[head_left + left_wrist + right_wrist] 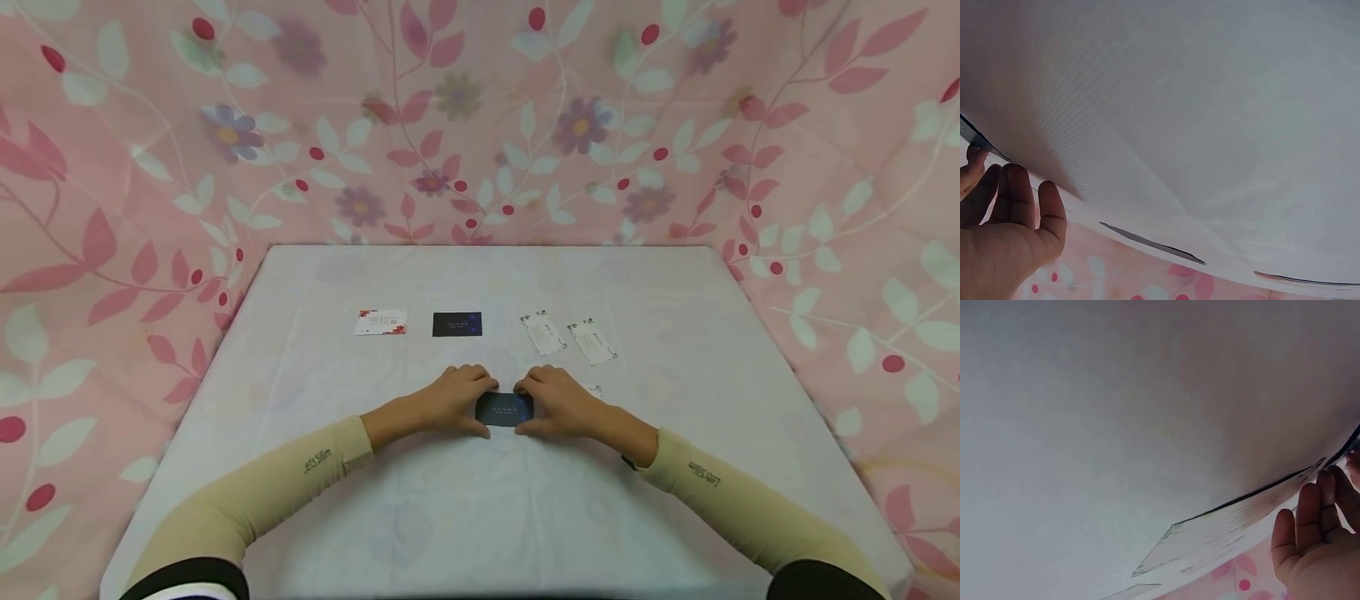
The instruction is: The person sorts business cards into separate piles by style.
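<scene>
A dark card [505,409] with small pale print and a blue patch at its right end is held between both hands, near the middle of the table. My left hand [453,402] pinches its left end, thumb at the near corner and fingers at the far one. The right end is gripped the same way by my right hand [561,402]. In the left wrist view, the card's edge [977,136] shows by the fingertips of the left hand [1013,228]. Beside the right hand [1322,540] lies a white card [1229,519], partly hidden in the head view.
Farther back on the white-covered table [337,517] lie a white card with red flowers [381,322] and a black card [457,324]. To their right are two tilted white cards, one [543,332] left of the other [592,342]. A pink floral curtain [480,125] surrounds the table.
</scene>
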Available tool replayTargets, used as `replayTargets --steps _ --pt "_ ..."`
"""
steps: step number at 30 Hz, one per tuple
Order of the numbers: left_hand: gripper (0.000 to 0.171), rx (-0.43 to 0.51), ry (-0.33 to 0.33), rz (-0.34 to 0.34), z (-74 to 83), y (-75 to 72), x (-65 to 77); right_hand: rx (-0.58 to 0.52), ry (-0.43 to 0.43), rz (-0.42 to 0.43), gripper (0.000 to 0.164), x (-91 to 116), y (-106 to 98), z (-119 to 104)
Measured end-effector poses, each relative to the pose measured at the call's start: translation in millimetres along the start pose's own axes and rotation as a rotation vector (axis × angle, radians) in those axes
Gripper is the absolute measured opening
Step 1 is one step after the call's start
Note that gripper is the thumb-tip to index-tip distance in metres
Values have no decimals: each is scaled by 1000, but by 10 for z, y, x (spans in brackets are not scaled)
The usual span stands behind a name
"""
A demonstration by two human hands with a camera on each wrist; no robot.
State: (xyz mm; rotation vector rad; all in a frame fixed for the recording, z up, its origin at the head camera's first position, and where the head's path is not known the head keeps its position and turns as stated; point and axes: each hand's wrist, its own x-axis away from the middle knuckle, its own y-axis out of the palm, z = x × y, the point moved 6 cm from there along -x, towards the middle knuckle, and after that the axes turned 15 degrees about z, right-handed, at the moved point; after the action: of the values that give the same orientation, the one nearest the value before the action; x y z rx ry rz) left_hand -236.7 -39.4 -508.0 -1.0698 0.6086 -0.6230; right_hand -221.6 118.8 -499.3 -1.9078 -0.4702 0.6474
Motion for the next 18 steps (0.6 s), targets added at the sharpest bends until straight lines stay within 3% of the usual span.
replayTargets --steps 8,18 --pt "65 -16 49 49 -60 -44 -3 15 -102 110 54 -55 -10 -9" --pt "55 -21 -23 107 -258 -133 18 -4 -76 105 58 -235 0 -18"
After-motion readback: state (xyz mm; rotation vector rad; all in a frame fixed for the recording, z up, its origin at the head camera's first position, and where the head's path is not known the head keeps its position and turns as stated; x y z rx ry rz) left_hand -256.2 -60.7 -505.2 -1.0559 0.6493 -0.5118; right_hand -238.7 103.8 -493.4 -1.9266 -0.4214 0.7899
